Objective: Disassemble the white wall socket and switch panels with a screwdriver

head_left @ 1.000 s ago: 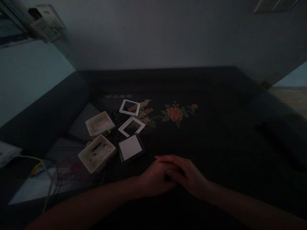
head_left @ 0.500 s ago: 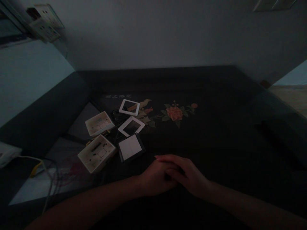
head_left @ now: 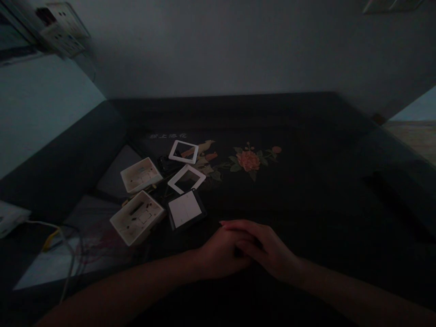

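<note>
The scene is very dim. My left hand (head_left: pixel 218 254) and my right hand (head_left: pixel 269 250) rest together on the dark table (head_left: pixel 306 190), the right hand's fingers lying flat over the left hand's fingers. Neither holds anything that I can see. Just beyond and to the left lies a black-backed white switch plate (head_left: pixel 185 210). Around it are two white back boxes (head_left: pixel 137 218) (head_left: pixel 141 175) and two white square frames (head_left: pixel 186 179) (head_left: pixel 184 151).
A flower and bird picture (head_left: pixel 248 161) is printed on the tabletop. White and yellow cables (head_left: pixel 57 236) run off the left side near a white object (head_left: pixel 10 218). A socket strip (head_left: pixel 61 32) hangs at the top left. A dark flat shape (head_left: pixel 398 195) lies right.
</note>
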Tool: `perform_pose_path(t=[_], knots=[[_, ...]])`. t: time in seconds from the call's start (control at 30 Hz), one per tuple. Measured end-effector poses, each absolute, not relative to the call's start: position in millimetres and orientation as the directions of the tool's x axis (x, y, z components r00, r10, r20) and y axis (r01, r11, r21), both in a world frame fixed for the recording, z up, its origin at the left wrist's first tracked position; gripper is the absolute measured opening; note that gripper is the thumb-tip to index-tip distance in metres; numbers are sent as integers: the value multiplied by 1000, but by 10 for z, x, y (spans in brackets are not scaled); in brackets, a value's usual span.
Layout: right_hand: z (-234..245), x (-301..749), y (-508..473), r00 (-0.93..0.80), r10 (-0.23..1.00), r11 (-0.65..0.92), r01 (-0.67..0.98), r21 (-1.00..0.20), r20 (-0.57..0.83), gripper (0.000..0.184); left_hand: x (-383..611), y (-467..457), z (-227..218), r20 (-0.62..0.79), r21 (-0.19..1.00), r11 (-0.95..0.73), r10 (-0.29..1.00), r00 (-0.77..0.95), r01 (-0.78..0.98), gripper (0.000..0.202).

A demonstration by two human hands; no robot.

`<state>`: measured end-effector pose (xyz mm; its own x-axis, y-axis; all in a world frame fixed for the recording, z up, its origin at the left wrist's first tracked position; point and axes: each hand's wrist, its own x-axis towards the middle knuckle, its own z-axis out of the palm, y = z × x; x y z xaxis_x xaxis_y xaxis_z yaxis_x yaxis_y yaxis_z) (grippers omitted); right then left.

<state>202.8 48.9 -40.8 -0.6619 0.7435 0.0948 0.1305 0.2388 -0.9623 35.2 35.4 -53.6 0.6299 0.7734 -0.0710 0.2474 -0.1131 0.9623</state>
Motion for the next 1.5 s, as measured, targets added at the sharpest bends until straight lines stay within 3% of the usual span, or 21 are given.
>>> perform_pose_path(t=[1.5], knots=[[-405,2032,485,-663,742,242,137,-961,93,38,361,363,-528,-84,955,-119,768,635,270,32]])
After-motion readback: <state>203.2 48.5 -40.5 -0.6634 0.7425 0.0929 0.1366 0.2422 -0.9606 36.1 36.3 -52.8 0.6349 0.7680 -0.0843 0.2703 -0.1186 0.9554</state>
